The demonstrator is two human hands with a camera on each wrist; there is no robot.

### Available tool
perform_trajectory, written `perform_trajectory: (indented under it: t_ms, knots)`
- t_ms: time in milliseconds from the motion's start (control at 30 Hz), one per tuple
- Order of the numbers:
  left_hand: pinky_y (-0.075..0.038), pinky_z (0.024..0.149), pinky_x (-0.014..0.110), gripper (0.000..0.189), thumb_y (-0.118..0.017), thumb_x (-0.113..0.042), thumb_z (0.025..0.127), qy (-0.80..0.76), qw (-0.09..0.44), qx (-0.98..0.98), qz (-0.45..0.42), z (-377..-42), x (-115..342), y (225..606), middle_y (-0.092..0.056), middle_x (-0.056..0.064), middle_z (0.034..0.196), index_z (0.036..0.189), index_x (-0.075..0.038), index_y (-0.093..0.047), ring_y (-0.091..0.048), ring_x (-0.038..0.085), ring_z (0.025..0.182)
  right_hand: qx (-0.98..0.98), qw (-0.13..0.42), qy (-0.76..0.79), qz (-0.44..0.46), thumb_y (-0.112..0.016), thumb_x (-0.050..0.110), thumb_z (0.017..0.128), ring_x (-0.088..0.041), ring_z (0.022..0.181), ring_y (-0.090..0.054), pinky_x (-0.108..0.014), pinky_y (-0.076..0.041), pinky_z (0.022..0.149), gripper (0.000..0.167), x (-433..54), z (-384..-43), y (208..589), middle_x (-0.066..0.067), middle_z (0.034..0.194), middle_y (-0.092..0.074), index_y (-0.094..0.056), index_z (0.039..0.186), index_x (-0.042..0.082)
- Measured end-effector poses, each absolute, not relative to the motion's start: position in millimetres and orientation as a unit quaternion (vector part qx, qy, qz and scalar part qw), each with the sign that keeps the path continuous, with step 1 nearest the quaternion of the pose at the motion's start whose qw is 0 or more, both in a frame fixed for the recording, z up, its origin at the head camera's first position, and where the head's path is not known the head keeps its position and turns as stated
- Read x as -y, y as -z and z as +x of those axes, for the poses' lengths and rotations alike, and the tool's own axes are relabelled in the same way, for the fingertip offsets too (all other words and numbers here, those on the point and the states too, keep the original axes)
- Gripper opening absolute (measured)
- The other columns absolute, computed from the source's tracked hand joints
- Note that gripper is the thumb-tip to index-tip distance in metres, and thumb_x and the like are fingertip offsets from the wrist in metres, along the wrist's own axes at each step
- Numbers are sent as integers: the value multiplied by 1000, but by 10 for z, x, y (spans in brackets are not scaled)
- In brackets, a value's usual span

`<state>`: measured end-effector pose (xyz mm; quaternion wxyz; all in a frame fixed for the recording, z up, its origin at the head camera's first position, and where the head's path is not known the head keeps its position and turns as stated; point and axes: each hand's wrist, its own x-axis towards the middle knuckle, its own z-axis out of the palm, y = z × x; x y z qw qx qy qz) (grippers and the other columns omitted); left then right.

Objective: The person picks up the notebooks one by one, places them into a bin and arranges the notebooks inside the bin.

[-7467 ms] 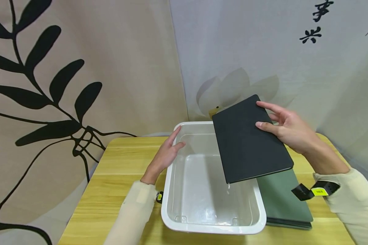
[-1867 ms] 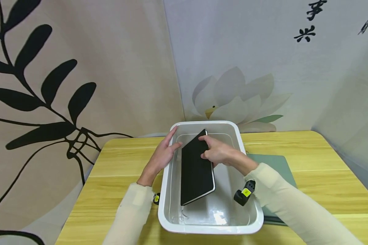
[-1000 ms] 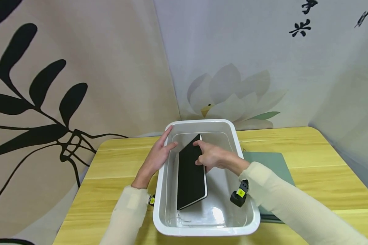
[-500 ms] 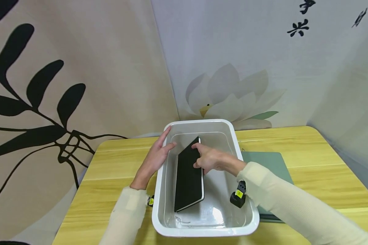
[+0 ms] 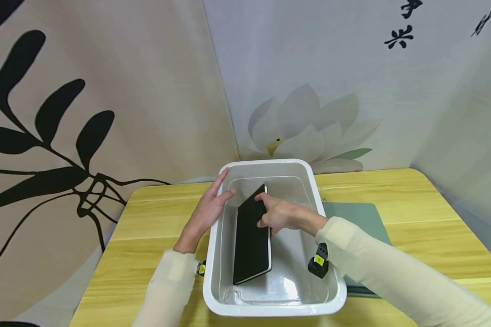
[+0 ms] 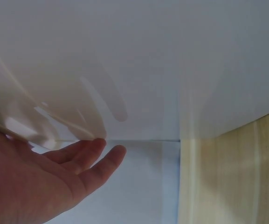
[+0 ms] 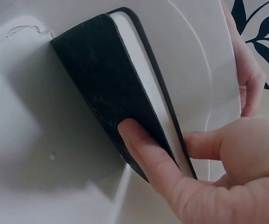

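Right hand: pinching dark notebook, tilted inside white tub | left hand: fingers extended, touching tub's left rim | green book: on counter, right of tub

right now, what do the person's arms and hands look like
Both arms wear long cream sleeves reaching the wrists. The left hand and right hand are bare, with no gloves showing. By each cuff sits a small black device with a bright yellow label.
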<state>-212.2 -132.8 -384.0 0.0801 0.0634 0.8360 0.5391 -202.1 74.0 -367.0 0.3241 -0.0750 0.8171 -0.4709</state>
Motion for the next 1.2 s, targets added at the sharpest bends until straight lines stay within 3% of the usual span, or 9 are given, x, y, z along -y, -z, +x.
perform_trajectory:
  t_ms: [433,667,833,1200]
  knots:
    - [-25,113,62,63,-51,-36,99,-536,65,-839,67,-2121,1321,3817,-21,-2,164,157,-37,-24,-23,26,148,-834,310,447,-91,-67,-4,89,-22,84,-62,-34,-57,68,71,-757,-2027,3658,-17,108,-56,-30,148,5]
    - [-27,111,63,63,-50,-36,100,-539,68,-837,70,-2125,1329,3840,-21,-2,164,157,-37,-23,-24,27,148,-849,298,425,-103,-70,0,88,-21,83,-67,-34,-58,67,71,-773,-2029,3650,-20,116,-57,-32,148,6]
    - [-32,107,67,62,-49,-37,100,-541,73,-835,68,-2124,1337,3851,-20,-2,164,156,-39,-22,-26,30,146,-864,304,389,-97,-71,12,90,-21,79,-66,-35,-57,62,72,-785,-2031,3633,-18,119,-58,-31,150,10]
    - [-35,103,68,61,-48,-36,101,-543,76,-833,70,-2116,1338,3839,-19,-3,164,156,-40,-22,-27,31,146,-889,314,321,-88,-74,29,88,-21,84,-61,-37,-57,64,87,-807,-2020,3608,-17,134,-54,-23,157,16]
